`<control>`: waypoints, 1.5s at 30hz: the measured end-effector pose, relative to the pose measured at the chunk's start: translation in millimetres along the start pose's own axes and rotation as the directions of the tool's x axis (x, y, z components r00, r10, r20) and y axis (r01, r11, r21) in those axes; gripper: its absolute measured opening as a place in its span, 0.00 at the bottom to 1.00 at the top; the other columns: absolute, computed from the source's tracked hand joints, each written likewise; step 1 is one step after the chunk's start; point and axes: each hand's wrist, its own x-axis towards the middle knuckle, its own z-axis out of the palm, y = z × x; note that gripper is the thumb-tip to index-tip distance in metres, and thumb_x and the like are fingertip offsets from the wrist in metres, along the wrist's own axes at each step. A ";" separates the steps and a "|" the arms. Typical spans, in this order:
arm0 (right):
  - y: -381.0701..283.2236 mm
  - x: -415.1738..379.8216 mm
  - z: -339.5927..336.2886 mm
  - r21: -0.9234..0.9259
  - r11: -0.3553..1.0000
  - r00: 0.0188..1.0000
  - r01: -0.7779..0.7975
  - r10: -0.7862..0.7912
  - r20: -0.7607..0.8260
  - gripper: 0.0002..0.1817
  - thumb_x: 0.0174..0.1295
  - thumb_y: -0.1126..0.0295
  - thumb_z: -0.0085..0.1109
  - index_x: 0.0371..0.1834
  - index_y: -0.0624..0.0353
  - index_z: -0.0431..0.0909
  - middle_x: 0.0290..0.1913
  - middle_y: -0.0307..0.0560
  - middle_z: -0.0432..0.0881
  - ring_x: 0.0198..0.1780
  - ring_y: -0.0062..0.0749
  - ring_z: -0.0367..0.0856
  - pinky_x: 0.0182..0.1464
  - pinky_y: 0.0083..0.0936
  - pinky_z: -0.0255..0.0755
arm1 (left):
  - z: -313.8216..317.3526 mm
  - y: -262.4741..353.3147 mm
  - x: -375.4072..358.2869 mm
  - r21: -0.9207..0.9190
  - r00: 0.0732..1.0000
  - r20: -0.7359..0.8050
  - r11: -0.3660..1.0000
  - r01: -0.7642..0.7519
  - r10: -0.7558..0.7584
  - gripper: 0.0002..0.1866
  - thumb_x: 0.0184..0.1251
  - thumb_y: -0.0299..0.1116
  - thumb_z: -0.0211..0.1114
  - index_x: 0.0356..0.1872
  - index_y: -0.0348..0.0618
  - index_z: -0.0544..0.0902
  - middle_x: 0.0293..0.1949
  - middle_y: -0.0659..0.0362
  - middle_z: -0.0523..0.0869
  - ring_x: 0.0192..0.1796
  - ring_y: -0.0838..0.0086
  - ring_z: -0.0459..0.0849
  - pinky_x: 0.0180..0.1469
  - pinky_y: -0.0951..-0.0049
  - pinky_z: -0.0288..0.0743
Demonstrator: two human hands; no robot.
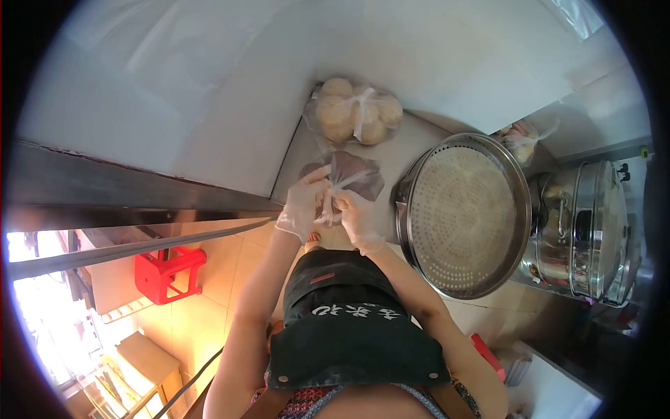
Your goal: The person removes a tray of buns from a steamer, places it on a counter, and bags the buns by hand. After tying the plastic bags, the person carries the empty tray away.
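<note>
Both my hands wear clear plastic gloves and meet at the gathered neck of a clear bag with dark brown contents [357, 174]. My left hand [304, 204] pinches the bag's neck from the left side. On the right side, my right hand [359, 218] has its fingers closed on the twisted plastic, close to the left one. The bag's full part lies beyond my fingers, over the counter [405, 150]. Behind it rests a knotted clear bag of pale round buns [357, 112].
A round perforated steamer tray [469, 216] stands close on the right, with stacked metal steamers [583, 230] beyond it. Another filled bag [520, 140] lies at the back right. A red stool [167, 274] stands on the floor at left.
</note>
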 end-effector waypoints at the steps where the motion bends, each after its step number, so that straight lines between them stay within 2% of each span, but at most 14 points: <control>1: 9.6 -1.6 1.1 -0.048 0.999 1.000 -0.022 0.023 0.006 0.05 0.64 0.75 0.61 0.42 0.60 0.81 0.32 0.47 0.85 0.30 0.30 0.82 0.34 0.27 0.75 | -10.7 2.6 8.1 -0.018 0.997 0.078 1.000 -0.008 0.009 0.24 0.64 0.23 0.62 0.64 0.35 0.76 0.29 0.64 0.81 0.23 0.86 0.72 0.25 0.84 0.67; 5: 23.1 2.7 -8.1 0.347 0.709 0.789 -0.614 0.539 0.293 0.05 0.65 0.72 0.61 0.39 0.61 0.81 0.30 0.42 0.84 0.29 0.24 0.80 0.32 0.24 0.72 | -19.7 -1.0 17.9 0.369 0.957 0.164 0.885 -0.283 0.237 0.21 0.64 0.24 0.62 0.60 0.37 0.79 0.29 0.64 0.81 0.27 0.80 0.75 0.32 0.79 0.73; 7: 1.5 18.3 -34.3 0.460 0.469 0.656 -0.754 0.577 0.486 0.06 0.65 0.71 0.62 0.40 0.61 0.81 0.30 0.40 0.83 0.30 0.21 0.79 0.33 0.22 0.72 | -3.0 -2.2 5.8 0.752 0.840 0.258 0.447 -0.485 0.477 0.21 0.61 0.26 0.63 0.57 0.40 0.81 0.29 0.62 0.81 0.30 0.74 0.78 0.36 0.73 0.76; 9: -31.7 20.7 -44.2 0.463 0.514 0.691 -0.723 0.527 0.495 0.07 0.65 0.70 0.63 0.41 0.61 0.82 0.31 0.41 0.84 0.30 0.19 0.79 0.35 0.22 0.72 | 8.0 -3.7 -8.9 0.846 0.621 0.520 -0.255 -0.469 0.586 0.21 0.57 0.28 0.65 0.54 0.44 0.84 0.30 0.58 0.82 0.34 0.67 0.80 0.41 0.66 0.78; 13: -50.8 17.2 -69.0 0.457 0.517 0.690 -0.724 0.545 0.476 0.12 0.63 0.69 0.64 0.48 0.60 0.82 0.37 0.43 0.86 0.36 0.22 0.82 0.44 0.22 0.75 | 12.7 -2.1 12.4 0.824 0.665 0.566 -0.371 -0.429 0.487 0.21 0.49 0.30 0.67 0.49 0.50 0.85 0.35 0.56 0.83 0.40 0.58 0.80 0.46 0.59 0.76; 15: -22.0 -6.3 -87.3 0.389 0.769 0.859 -0.508 0.487 0.160 0.17 0.62 0.69 0.65 0.54 0.59 0.80 0.44 0.46 0.86 0.43 0.29 0.83 0.49 0.26 0.76 | -2.5 14.2 33.4 0.732 0.566 0.682 -0.452 -0.511 0.464 0.20 0.48 0.29 0.66 0.47 0.52 0.86 0.36 0.57 0.83 0.42 0.58 0.79 0.47 0.59 0.75; 18: 20.6 -60.7 -163.1 -0.248 0.900 0.903 -0.358 0.266 -0.337 0.31 0.56 0.67 0.70 0.63 0.65 0.73 0.56 0.56 0.81 0.56 0.46 0.80 0.59 0.36 0.74 | 22.1 55.3 19.9 0.609 0.490 0.793 -0.446 -0.656 0.363 0.19 0.47 0.25 0.66 0.44 0.51 0.86 0.35 0.57 0.80 0.43 0.58 0.77 0.47 0.60 0.72; 22: 108.5 -171.8 -251.4 -0.438 0.542 0.547 -0.717 0.049 -0.836 0.45 0.53 0.68 0.71 0.74 0.66 0.58 0.72 0.63 0.63 0.74 0.53 0.59 0.75 0.38 0.54 | 18.6 64.6 30.5 0.588 0.491 0.808 -0.491 -0.642 0.326 0.20 0.49 0.21 0.63 0.45 0.48 0.86 0.37 0.55 0.79 0.45 0.57 0.76 0.49 0.59 0.72; 26: 108.9 -238.6 -266.1 0.650 0.341 -0.043 -0.679 0.866 -0.499 0.33 0.56 0.74 0.63 0.66 0.71 0.63 0.63 0.62 0.71 0.63 0.52 0.72 0.65 0.41 0.67 | 9.6 62.1 14.6 0.743 0.667 0.664 -0.403 -0.534 0.339 0.26 0.54 0.16 0.57 0.56 0.44 0.81 0.46 0.51 0.79 0.53 0.55 0.75 0.56 0.60 0.71; 28: 128.3 -264.7 -256.3 0.956 -0.051 0.014 -0.289 0.998 0.058 0.25 0.55 0.77 0.58 0.58 0.72 0.71 0.53 0.60 0.80 0.53 0.53 0.81 0.56 0.47 0.78 | 14.9 56.0 2.7 0.783 0.720 0.609 -0.396 -0.479 0.334 0.29 0.58 0.16 0.54 0.64 0.44 0.76 0.52 0.49 0.77 0.57 0.56 0.75 0.59 0.62 0.70; 31: 158.4 -286.0 -239.1 0.965 -0.097 0.115 -0.246 0.985 0.128 0.19 0.52 0.82 0.54 0.49 0.77 0.74 0.46 0.61 0.81 0.48 0.54 0.83 0.50 0.53 0.79 | 54.9 45.6 -45.1 0.853 0.685 0.521 -0.287 -0.436 0.509 0.31 0.57 0.15 0.57 0.65 0.41 0.75 0.59 0.47 0.76 0.61 0.53 0.73 0.63 0.58 0.68; 34: 148.7 -284.5 -238.1 0.983 0.011 0.188 -0.185 0.982 0.025 0.16 0.49 0.84 0.50 0.43 0.81 0.74 0.43 0.63 0.81 0.43 0.54 0.84 0.47 0.52 0.81 | 60.9 25.7 -78.1 0.854 0.538 0.494 -0.267 -0.446 0.683 0.30 0.59 0.14 0.57 0.66 0.41 0.74 0.60 0.46 0.76 0.62 0.54 0.74 0.64 0.60 0.67; 40: 142.9 -307.6 -210.4 0.989 0.072 0.179 -0.126 0.983 -0.049 0.13 0.50 0.85 0.49 0.39 0.81 0.76 0.40 0.61 0.81 0.40 0.50 0.84 0.43 0.45 0.82 | 47.4 -27.2 -85.0 0.782 0.639 0.580 -0.127 -0.610 0.504 0.32 0.63 0.15 0.59 0.70 0.43 0.71 0.69 0.47 0.70 0.70 0.56 0.69 0.66 0.62 0.68; 45: 75.9 -360.5 -142.1 0.967 0.230 0.209 -0.110 0.956 -0.204 0.04 0.53 0.82 0.56 0.29 0.73 0.80 0.30 0.51 0.82 0.35 0.39 0.85 0.42 0.40 0.82 | 74.4 -75.0 -56.5 0.668 0.852 0.510 0.571 -0.478 0.116 0.44 0.61 0.23 0.66 0.78 0.47 0.53 0.73 0.49 0.64 0.72 0.59 0.65 0.69 0.61 0.66</control>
